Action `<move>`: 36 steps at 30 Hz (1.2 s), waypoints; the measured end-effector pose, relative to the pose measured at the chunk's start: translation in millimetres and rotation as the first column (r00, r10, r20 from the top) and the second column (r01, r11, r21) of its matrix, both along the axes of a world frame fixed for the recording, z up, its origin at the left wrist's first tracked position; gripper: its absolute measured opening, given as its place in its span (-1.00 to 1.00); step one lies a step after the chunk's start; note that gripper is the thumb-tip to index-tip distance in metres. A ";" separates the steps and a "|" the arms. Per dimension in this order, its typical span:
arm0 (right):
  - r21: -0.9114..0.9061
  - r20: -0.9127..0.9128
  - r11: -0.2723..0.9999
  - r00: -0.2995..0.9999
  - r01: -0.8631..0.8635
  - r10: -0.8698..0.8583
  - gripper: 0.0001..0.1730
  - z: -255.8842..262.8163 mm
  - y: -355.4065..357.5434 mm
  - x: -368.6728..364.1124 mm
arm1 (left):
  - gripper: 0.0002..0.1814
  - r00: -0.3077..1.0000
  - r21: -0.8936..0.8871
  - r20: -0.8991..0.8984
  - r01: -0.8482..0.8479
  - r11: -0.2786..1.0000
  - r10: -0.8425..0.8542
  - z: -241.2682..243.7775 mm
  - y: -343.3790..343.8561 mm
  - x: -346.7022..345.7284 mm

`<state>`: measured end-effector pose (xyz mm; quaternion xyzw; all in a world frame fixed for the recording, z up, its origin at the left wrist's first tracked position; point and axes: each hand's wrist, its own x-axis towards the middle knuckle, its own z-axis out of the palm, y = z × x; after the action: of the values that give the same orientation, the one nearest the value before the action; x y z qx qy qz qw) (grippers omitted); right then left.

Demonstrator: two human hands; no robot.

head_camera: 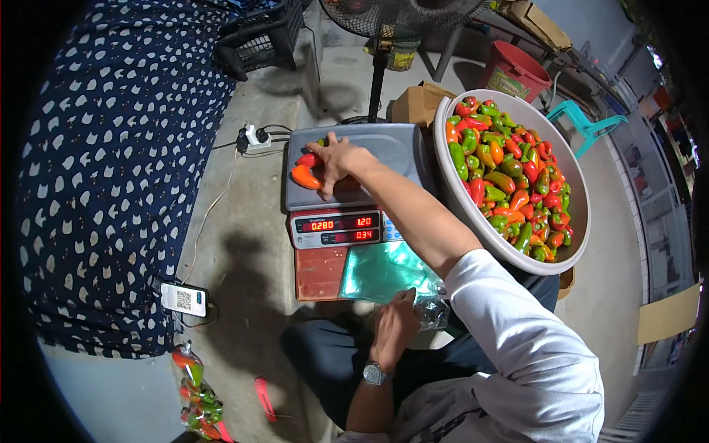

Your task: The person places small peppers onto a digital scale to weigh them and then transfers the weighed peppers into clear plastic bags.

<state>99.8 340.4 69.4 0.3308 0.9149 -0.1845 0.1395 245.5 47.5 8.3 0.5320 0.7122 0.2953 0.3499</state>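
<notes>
My right hand (pixel 340 160) reaches over the grey platform of a digital scale (pixel 382 191), fingers spread wide. An orange pepper (pixel 306 177) and a red pepper (pixel 308 160) lie at its thumb and index finger, with a bit of green pepper (pixel 321 142) showing by the fingertips. Anything under the palm is hidden. The scale's red digits are lit. Below it, my left hand (pixel 395 324), a watch (pixel 375 372) on its wrist, is curled at a crumpled clear plastic bag (pixel 433 313), fingertips partly hidden. Green plastic bags (pixel 382 271) lie flat just beyond that hand.
A large pale tub (pixel 441 138) full of mixed peppers stands right of the scale. Behind are a pedestal fan (pixel 380 77), a cardboard box (pixel 416 105) and a red bucket (pixel 518 69). At left are a power strip (pixel 256 138), a phone (pixel 184 299) and bagged peppers (pixel 199 396).
</notes>
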 end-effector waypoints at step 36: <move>0.032 -0.388 0.972 0.899 0.232 -0.201 0.31 25.4 80.0 304.1 | -0.59 0.970 -0.004 -0.210 0.124 0.992 -0.122 -27.4 -3.8 22.7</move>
<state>403.8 420.5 94.8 0.3934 0.8884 -0.2242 -0.0756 268.3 43.6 -19.1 0.6049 0.7095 0.2185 0.2880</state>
